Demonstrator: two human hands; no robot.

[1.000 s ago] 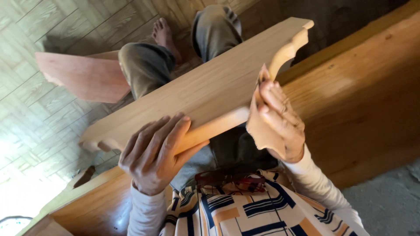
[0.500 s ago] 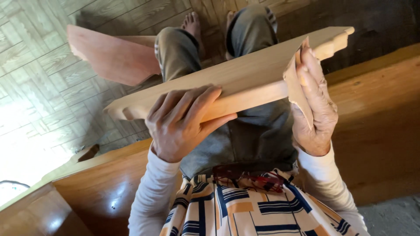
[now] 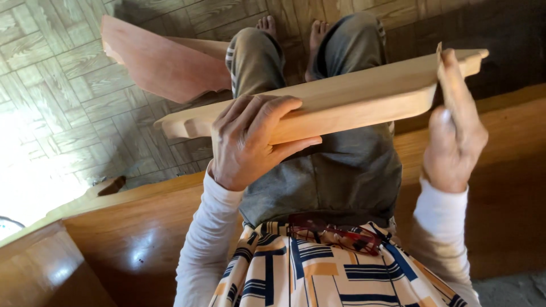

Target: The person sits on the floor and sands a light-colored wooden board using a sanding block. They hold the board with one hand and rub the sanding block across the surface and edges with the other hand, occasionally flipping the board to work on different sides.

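- Right now we hold one pale carved wooden board (image 3: 341, 99) across our lap, with its long axis running from lower left to upper right, roughly crosswise to our legs.
- Our left hand (image 3: 250, 139) is wrapped over the near edge, a little left of the board's middle: fingers curled across the top face, thumb lying along the edge toward the right. It is a firm, closed grip on the wood.
- Our right hand (image 3: 455, 133) stands at the far right end, palm pressed flat against the end of the board with the fingers stretched straight up. It is barely curled, more a brace than a clasp.
- So the board lies between the two hands; the left is nearer its middle, the right sits out at its tip, and the scalloped left end juts free beyond the left hand.
- Count: two hands, both on the one pale board.
- A second, reddish wooden board (image 3: 165, 62) rests behind our left knee on the parquet floor (image 3: 51, 85), apart from both hands.
- One pair of red-framed glasses (image 3: 335, 233) hangs at our shirt front, below the board.
- One polished wooden bench (image 3: 512, 187) carries us, running left to right beneath our lap.
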